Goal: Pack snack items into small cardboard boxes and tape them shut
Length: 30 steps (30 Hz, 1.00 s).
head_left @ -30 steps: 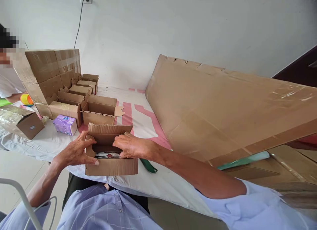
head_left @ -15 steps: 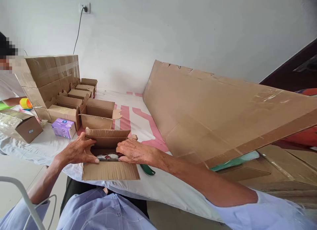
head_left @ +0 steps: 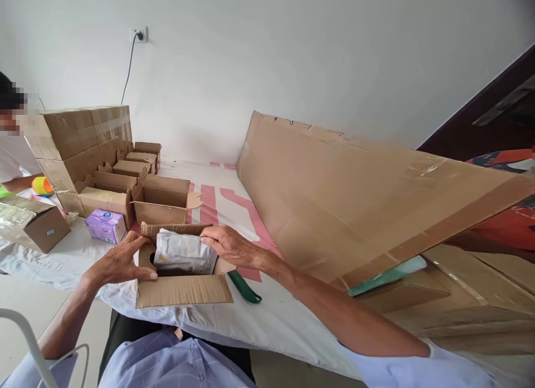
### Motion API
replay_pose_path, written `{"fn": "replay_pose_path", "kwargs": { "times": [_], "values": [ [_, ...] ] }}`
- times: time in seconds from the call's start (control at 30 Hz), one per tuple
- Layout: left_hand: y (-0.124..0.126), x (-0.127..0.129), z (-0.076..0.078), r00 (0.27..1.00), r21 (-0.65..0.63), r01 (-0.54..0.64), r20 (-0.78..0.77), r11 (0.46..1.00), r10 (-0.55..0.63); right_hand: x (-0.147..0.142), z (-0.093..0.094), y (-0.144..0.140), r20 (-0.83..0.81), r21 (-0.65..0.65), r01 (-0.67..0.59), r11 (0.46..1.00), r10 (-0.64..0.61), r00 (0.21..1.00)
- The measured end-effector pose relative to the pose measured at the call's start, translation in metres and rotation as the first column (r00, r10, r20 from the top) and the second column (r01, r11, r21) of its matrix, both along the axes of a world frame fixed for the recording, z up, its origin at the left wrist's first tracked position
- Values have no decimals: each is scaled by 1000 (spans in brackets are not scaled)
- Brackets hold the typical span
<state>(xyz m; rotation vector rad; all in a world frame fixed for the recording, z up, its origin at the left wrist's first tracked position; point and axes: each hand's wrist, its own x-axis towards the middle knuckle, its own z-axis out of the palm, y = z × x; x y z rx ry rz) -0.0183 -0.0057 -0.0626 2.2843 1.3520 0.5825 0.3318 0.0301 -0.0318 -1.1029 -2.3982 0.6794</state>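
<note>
Head view: our right hand's fingers (head_left: 211,240) are pinched on the top right edge of a white pouch (head_left: 184,253), thumb under and fingers over, holding it half out of the small open carton (head_left: 184,287) at lower centre of the frame. Our left hand (head_left: 121,260) is curled around the carton's left wall, thumb lying along the rim, gripping the cardboard.

We judge the pouch light and soft: its foil skin wrinkles and bends, so it will sag if taken by one corner and may slide on smooth fingers. A hold along the sealed top edge, or flat across both faces, looks safest. The carton is thin corrugated board, stiff along its folds yet easily crushed at the flaps.

Just right of the carton lies a green tool (head_left: 244,286) on the white-covered bench (head_left: 276,315). Further up left stand a row of open cartons (head_left: 163,201) and a purple tissue pack (head_left: 105,225); a large cardboard sheet (head_left: 355,193) leans at right.
</note>
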Motion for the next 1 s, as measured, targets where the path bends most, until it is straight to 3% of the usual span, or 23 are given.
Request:
{"fn": "replay_pose_path", "kwargs": {
  "times": [0.13,0.33,0.43,0.53,0.6,0.63,0.73,0.8,0.9,1.0],
  "values": [
    [-2,0,3,1000,-4,-12,-8,1000,12,10,16,2,-239,-56,42,998,-54,970],
    [-4,9,14,992,61,-104,84,993,99,13,41,1,-400,-59,83,995,-99,911],
    [-4,15,23,946,104,-238,250,966,206,8,43,4,-459,-31,88,996,-92,883],
    [-7,23,33,825,-15,-292,502,956,259,-3,39,4,-509,124,162,979,-77,857],
    [-11,28,40,688,-157,-160,690,975,224,-12,36,2,-524,343,225,912,-13,852],
    [-13,31,43,602,-206,-44,776,978,191,-17,33,-1,-512,475,239,847,45,858],
    [-19,41,54,355,-199,236,929,951,107,-31,26,-11,-369,799,179,574,235,899],
    [-23,47,60,270,-187,238,955,953,120,-37,21,-18,-269,887,120,446,287,919],
    [-29,53,65,235,-243,147,950,959,204,-41,10,-24,-223,918,104,383,281,933],
    [-31,55,62,253,-272,81,936,959,244,-40,-3,-23,-229,898,107,426,244,942]
  ]
}}
